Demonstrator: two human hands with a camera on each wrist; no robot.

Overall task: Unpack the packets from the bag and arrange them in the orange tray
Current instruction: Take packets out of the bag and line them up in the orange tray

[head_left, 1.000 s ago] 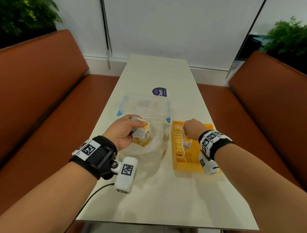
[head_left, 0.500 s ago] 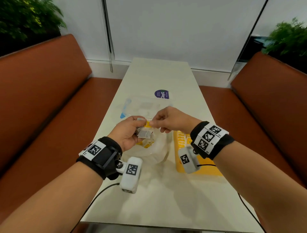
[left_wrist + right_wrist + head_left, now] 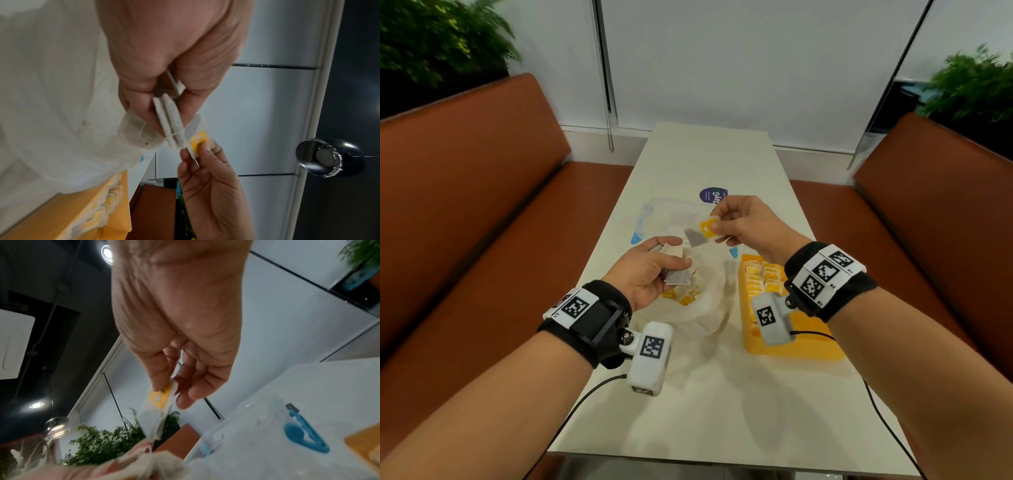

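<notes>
My left hand (image 3: 654,270) hovers over the clear plastic bag (image 3: 698,308) and grips a small stack of grey tea packets (image 3: 677,274) (image 3: 170,126). My right hand (image 3: 743,222) is raised above and beyond it, pinching one tea packet with a yellow tag (image 3: 703,231) (image 3: 159,400) between thumb and fingertips. In the left wrist view that packet (image 3: 198,139) sits right beside the stack. The orange tray (image 3: 791,349) lies to the right of the bag, with rows of yellow-tagged packets (image 3: 760,277) in its far half. More packets (image 3: 683,298) remain in the bag.
A clear plastic box with blue clips (image 3: 643,222) stands behind the bag, and a round purple sticker (image 3: 712,195) lies beyond it. Brown benches (image 3: 465,205) flank the narrow white table (image 3: 722,411). Camera cables trail off both wrists.
My right hand came from the tray to my left hand, took one yellow-tagged packet from the stack and lifted it up and away. The left hand rose slightly.
</notes>
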